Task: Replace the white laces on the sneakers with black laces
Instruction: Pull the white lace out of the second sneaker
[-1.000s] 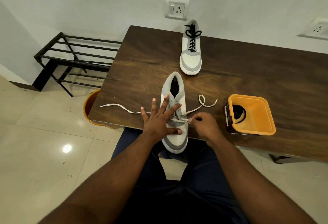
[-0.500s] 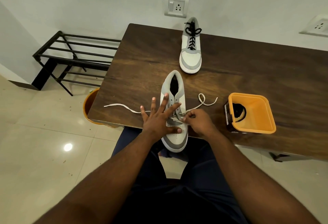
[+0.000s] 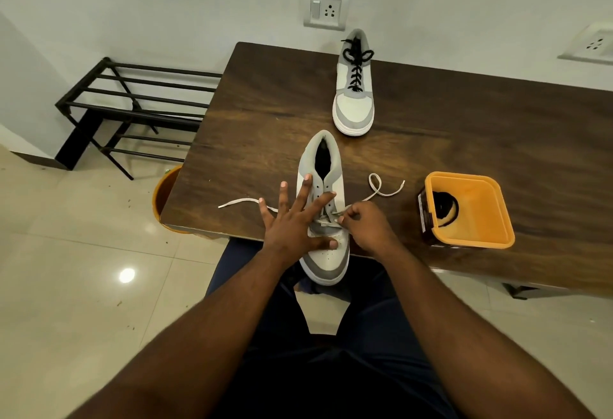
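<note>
Left hand [image 3: 295,223]: flat, fingers spread wide, pressing on the near sneaker [image 3: 325,209], thumb across the toe box.
Right hand [image 3: 365,226]: fingers curled, pinching the white lace [image 3: 381,186] at the lowest eyelets, just beside the left hand's index finger.
White lace: threaded through the lower eyelets only; one end trails left under the left hand's fingers, the other loops right on the worktop [image 3: 464,126].
Near sneaker: toe points at the person and overhangs the worktop's edge.
Far sneaker [image 3: 354,87]: behind the near one, by the wall, laced with a black lace [image 3: 356,63] tied in a bow.
Tub [image 3: 471,209]: orange, open, right of the right hand; a dark coiled thing, perhaps a lace, lies in its left corner.
Bin [image 3: 166,193]: orange, on the floor under the worktop's left corner; contents hidden.
</note>
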A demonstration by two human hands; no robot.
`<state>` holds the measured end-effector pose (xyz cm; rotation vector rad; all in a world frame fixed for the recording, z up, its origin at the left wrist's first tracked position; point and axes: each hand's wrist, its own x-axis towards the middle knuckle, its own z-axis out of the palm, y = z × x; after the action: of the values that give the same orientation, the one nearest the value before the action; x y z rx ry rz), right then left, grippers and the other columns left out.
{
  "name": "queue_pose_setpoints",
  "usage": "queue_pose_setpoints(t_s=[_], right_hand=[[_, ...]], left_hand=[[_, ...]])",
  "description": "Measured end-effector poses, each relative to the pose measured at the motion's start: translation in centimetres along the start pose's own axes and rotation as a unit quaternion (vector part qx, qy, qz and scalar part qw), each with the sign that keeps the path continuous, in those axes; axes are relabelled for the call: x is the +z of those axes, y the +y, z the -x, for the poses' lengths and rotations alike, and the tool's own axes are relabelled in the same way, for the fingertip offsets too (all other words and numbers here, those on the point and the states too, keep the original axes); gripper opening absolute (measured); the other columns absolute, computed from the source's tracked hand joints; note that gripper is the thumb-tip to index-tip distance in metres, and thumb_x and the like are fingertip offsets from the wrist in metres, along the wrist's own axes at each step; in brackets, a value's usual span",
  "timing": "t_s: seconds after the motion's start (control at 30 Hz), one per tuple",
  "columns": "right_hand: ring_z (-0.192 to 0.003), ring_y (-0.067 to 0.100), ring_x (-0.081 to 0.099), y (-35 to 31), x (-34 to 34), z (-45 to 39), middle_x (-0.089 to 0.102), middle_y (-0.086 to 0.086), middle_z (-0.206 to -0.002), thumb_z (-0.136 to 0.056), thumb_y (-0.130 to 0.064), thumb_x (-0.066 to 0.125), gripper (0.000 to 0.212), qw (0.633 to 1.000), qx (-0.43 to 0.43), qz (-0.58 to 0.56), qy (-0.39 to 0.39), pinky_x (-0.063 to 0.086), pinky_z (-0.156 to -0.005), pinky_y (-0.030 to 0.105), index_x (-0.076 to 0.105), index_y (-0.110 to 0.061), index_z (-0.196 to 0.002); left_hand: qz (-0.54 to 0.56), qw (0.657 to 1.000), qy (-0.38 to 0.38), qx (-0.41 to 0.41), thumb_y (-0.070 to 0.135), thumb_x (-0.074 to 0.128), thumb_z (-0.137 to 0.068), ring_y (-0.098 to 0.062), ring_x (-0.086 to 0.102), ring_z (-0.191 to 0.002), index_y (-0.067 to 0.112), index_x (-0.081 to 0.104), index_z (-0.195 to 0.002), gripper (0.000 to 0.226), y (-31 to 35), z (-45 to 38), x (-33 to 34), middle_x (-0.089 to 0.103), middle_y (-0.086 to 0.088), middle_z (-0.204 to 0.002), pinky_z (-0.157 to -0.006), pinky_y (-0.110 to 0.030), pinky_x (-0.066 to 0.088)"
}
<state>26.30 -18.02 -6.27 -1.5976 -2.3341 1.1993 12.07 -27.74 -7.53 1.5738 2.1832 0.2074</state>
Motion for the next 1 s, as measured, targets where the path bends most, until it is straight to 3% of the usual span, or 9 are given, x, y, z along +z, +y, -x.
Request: queue_pose_setpoints(t_s=[0.1, 0.2, 0.27, 0.37, 0.47, 0.63, 0.73, 0.87, 1.0], right_hand=[[-0.105, 0.023, 0.050, 0.5, -1.1, 0.4, 0.055, -0.006, -0.110, -0.094, -0.033, 0.055, 0.015, 0.997, -0.010, 0.080, -0.001, 0.043, -0.092, 0.045, 0.057, -0.027, -0.081], [-0.109, 0.031, 0.049, 2.6, -3.4, 0.1, 0.052, 0.007, -0.120, -0.098, -0.029, 0.048, 0.018, 0.979, 0.020, 0.164, 0.116, 0.043, -0.087, 0.044, 0.059, -0.015, -0.103], [-0.107, 0.034, 0.051, 3.2, -4.3, 0.0, 0.053, 0.013, -0.119, -0.097, -0.029, 0.052, 0.021, 0.971, 0.045, 0.179, 0.152, 0.045, -0.084, 0.044, 0.062, -0.013, -0.104], [-0.112, 0.029, 0.051, 2.2, -3.8, -0.1, 0.055, 0.007, -0.122, -0.091, -0.029, 0.062, 0.018, 0.982, -0.023, 0.137, 0.128, 0.044, -0.089, 0.040, 0.064, -0.017, -0.105], [-0.129, 0.025, 0.040, 0.7, -2.3, 0.5, 0.049, -0.002, -0.137, -0.090, -0.029, 0.064, 0.015, 0.985, -0.105, 0.121, 0.066, 0.034, -0.101, 0.043, 0.067, -0.023, -0.103], [-0.137, 0.022, 0.028, 0.9, -0.6, 1.0, 0.037, -0.004, -0.150, -0.097, -0.030, 0.052, 0.019, 0.978, -0.113, 0.173, 0.015, 0.030, -0.105, 0.048, 0.062, -0.022, -0.110], [-0.135, 0.024, 0.031, 1.7, -1.1, 1.2, 0.033, -0.002, -0.150, -0.100, -0.028, 0.042, 0.022, 0.963, -0.108, 0.242, 0.045, 0.032, -0.103, 0.050, 0.055, -0.021, -0.115], [-0.119, 0.031, 0.042, 2.8, -2.7, 0.7, 0.044, 0.009, -0.133, -0.098, -0.024, 0.042, 0.021, 0.957, -0.008, 0.275, 0.095, 0.038, -0.097, 0.047, 0.055, -0.017, -0.113], [-0.130, 0.026, 0.036, 1.4, -2.0, 0.9, 0.042, 0.001, -0.143, -0.094, -0.028, 0.056, 0.020, 0.967, -0.114, 0.211, 0.085, 0.035, -0.101, 0.046, 0.061, -0.022, -0.113]], left_hand=[[0.004, 1.000, -0.002, 0.005, 0.075, 0.064, -0.069, -0.032, -0.032, -0.143, 0.067, -0.008, -0.139, 0.100, -0.1, 0.0, 0.0, -0.045, 0.025, -0.144, -0.105, -0.075, -0.012], [0.004, 1.000, -0.005, 0.013, 0.076, 0.063, -0.070, -0.033, -0.032, -0.143, 0.067, -0.008, -0.140, 0.100, -0.2, -0.1, 0.0, -0.044, 0.023, -0.146, -0.105, -0.075, -0.013], [0.003, 1.000, -0.002, 0.013, 0.076, 0.063, -0.071, -0.033, -0.032, -0.143, 0.065, -0.007, -0.141, 0.100, -0.2, -0.1, 0.0, -0.041, 0.021, -0.149, -0.105, -0.076, -0.012], [0.010, 1.000, -0.002, 0.016, 0.076, 0.063, -0.071, -0.032, -0.032, -0.143, 0.065, -0.007, -0.141, 0.100, -0.3, -0.1, 0.1, -0.039, 0.020, -0.151, -0.105, -0.076, -0.012], [0.006, 1.000, 0.001, 0.013, 0.076, 0.062, -0.070, -0.033, -0.032, -0.143, 0.065, -0.007, -0.141, 0.100, -0.2, 0.0, 0.1, -0.040, 0.021, -0.150, -0.105, -0.075, -0.012], [-0.002, 1.000, 0.002, 0.008, 0.077, 0.061, -0.070, -0.033, -0.031, -0.144, 0.066, -0.009, -0.140, 0.100, -0.2, 0.0, 0.1, -0.044, 0.024, -0.145, -0.106, -0.075, -0.012], [0.003, 1.000, -0.001, 0.008, 0.076, 0.062, -0.069, -0.032, -0.031, -0.143, 0.067, -0.009, -0.140, 0.101, -0.2, 0.0, 0.1, -0.044, 0.025, -0.144, -0.105, -0.075, -0.013], [0.000, 1.000, -0.005, 0.011, 0.075, 0.063, -0.070, -0.033, -0.032, -0.143, 0.067, -0.011, -0.139, 0.101, -0.2, -0.1, 0.1, -0.044, 0.023, -0.145, -0.105, -0.076, -0.012], [0.001, 1.000, -0.005, 0.011, 0.076, 0.063, -0.070, -0.033, -0.031, -0.143, 0.066, -0.010, -0.140, 0.102, -0.2, -0.2, 0.2, -0.044, 0.023, -0.145, -0.105, -0.075, -0.013]])
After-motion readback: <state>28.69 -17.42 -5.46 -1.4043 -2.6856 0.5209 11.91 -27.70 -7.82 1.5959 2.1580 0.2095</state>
